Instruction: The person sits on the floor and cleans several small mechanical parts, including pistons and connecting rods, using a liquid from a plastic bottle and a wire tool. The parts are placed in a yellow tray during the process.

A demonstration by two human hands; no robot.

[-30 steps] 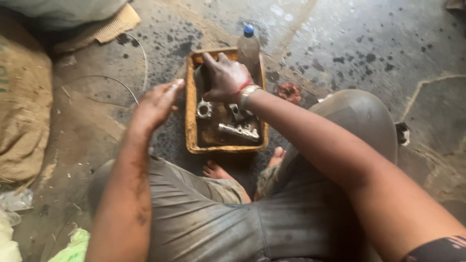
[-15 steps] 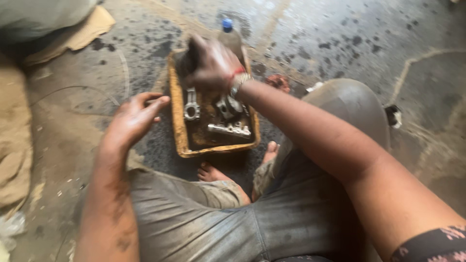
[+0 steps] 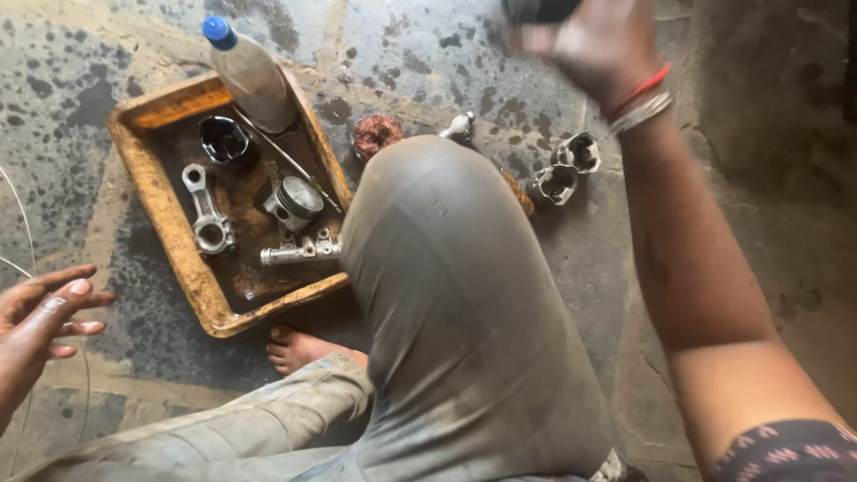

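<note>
Right hand (image 3: 594, 40) is raised at the far right edge of view, motion-blurred, fingers curled round a dark object (image 3: 540, 9) that is mostly cut off by the top of the frame; can't tell what it is. Red band and metal bangles on that wrist. Left hand (image 3: 40, 308) sits near-left, low over the floor, open, fingers spread, holding nothing. Just below the right forearm, two pistons (image 3: 564, 170) lie on the stained concrete floor (image 3: 428, 54), touching or nearly so, open ends up. Left of them, a small metal fitting (image 3: 460, 127) and a reddish-brown scrubber-like wad (image 3: 375, 134), both partly hidden by the raised knee in grey trousers (image 3: 464, 312). Further left, the rusty orange tray (image 3: 170, 228) sits at an angle on the floor, oily inside. In it: a connecting rod (image 3: 203, 212) on the left, a black cup-shaped part (image 3: 223, 140) at the far end, a piston on its rod (image 3: 295, 219) centre-right, a thin metal rod (image 3: 281, 156) lying diagonally. A plastic bottle with blue cap (image 3: 250, 71) lies across the tray's far rim. Bare foot (image 3: 303, 348) just near of the tray.
</note>
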